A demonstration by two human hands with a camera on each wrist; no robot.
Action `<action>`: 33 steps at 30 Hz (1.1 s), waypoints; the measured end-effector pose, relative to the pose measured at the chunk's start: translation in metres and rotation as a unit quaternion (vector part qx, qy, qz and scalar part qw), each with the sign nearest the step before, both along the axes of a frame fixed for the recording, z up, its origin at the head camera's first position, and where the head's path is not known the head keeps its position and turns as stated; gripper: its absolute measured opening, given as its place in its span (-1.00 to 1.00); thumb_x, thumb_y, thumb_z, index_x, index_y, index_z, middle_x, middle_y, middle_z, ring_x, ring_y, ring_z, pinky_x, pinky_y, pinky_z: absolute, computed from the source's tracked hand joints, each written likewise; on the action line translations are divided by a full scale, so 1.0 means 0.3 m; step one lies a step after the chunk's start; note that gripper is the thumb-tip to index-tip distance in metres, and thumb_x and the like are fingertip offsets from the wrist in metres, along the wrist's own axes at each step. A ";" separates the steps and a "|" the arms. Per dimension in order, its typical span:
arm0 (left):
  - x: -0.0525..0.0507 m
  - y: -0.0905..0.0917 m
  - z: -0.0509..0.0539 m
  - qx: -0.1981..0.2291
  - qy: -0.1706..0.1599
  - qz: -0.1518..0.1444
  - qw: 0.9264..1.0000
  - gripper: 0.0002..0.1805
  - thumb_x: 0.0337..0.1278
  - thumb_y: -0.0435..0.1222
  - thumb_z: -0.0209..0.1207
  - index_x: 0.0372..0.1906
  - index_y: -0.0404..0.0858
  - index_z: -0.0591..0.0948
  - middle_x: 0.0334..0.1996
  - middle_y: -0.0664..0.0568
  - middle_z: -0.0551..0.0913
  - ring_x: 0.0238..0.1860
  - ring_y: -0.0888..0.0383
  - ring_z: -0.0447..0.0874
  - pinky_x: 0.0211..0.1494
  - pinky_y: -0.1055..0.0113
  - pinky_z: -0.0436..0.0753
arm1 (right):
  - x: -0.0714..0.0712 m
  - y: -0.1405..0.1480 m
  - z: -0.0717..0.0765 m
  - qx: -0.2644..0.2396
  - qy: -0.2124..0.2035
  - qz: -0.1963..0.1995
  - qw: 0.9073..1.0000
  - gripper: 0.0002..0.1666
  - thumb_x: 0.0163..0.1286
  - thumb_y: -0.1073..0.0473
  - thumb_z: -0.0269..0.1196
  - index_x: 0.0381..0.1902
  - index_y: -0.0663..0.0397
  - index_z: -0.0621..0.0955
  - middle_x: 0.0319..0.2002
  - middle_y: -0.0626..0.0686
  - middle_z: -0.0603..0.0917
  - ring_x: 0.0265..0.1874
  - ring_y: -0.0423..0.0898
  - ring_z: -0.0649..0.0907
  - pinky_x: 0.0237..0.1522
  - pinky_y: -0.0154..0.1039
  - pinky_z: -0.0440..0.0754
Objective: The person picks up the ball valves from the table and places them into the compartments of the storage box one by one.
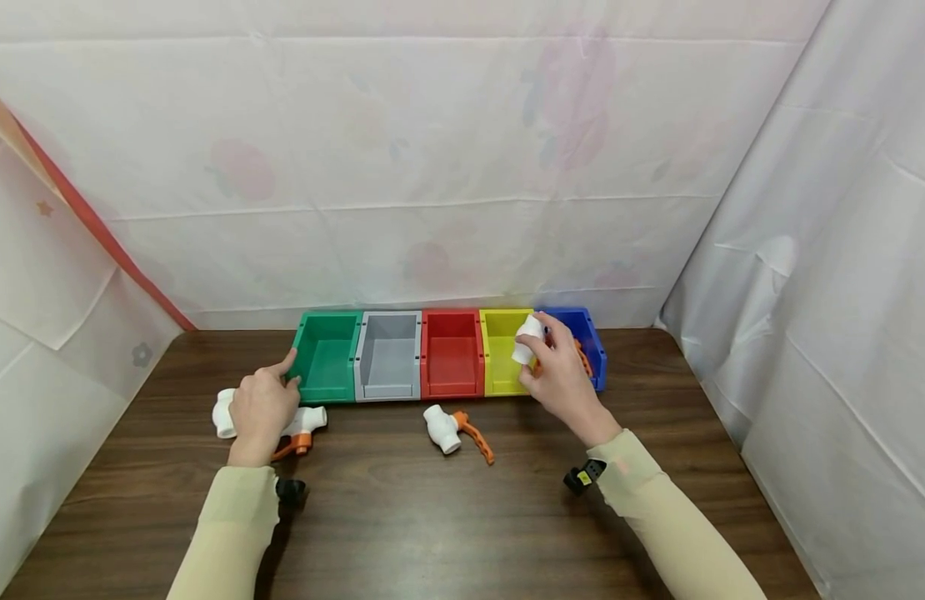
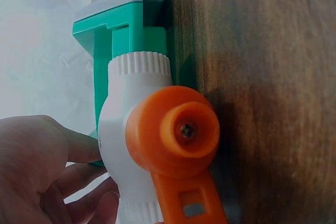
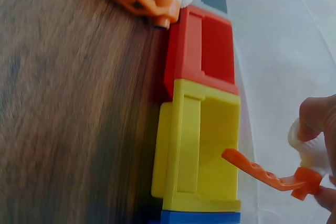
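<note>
wood table (image 1: 447, 525) | printed white curtain (image 1: 395, 150) behind | right fingers (image 1: 558, 331) pinch valve (image 1: 532, 326)

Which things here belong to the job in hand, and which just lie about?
Seemingly the job: held orange-handled white plastic valve; loose similar valves; row of green, grey, red, yellow, blue plastic bins.

Just around: white patterned hanging sheet; black wristbands.

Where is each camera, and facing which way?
On head: looks forward and down at the bins; left hand, right hand, sleeves show.
On left wrist: looks at white valve and green bin; left hand shows.
On right wrist: looks at red bin and yellow bin; right hand and held valve show.
Head and right wrist share the held valve.
</note>
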State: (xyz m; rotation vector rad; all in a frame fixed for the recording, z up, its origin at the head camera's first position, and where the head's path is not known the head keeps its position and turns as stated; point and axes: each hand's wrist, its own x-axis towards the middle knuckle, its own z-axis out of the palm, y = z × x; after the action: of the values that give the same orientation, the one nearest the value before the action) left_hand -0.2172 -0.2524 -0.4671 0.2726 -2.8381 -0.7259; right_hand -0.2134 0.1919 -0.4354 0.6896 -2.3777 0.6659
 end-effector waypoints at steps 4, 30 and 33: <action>-0.003 0.001 -0.001 0.000 -0.001 0.001 1.000 -0.43 0.38 -0.24 0.16 0.44 -0.07 0.38 -0.57 -0.23 0.59 -0.72 -0.04 0.34 -0.69 0.14 0.31 | -0.030 0.004 -0.007 0.019 0.040 0.012 0.999 -0.55 0.02 0.48 0.39 -0.07 0.17 0.68 0.32 0.37 0.34 0.31 0.29 0.35 0.11 0.17 0.55; -0.012 0.001 -0.014 0.003 0.009 0.002 1.000 -0.44 0.39 -0.24 0.14 0.45 -0.05 0.38 -0.49 -0.28 0.62 -0.75 -0.05 0.33 -0.71 0.14 0.31 | -0.168 -0.019 -0.106 0.135 -0.001 0.004 0.991 -0.49 0.06 0.43 0.45 0.01 0.06 0.64 0.35 0.28 0.32 0.34 0.27 0.33 0.13 0.14 0.54; -0.015 0.002 -0.014 0.003 0.018 0.001 1.000 -0.44 0.38 -0.25 0.15 0.44 -0.04 0.38 -0.42 -0.33 0.65 -0.75 -0.05 0.32 -0.73 0.14 0.31 | -0.181 -0.027 -0.113 0.140 -0.011 -0.011 0.990 -0.47 0.06 0.41 0.47 0.02 0.04 0.63 0.35 0.28 0.33 0.35 0.29 0.33 0.17 0.16 0.50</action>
State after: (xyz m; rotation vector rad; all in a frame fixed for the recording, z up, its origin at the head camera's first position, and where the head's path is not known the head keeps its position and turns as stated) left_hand -0.2218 -0.2517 -0.4713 0.2598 -2.8029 -0.7307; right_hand -0.2677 0.1838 -0.4692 0.7727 -2.5229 0.3334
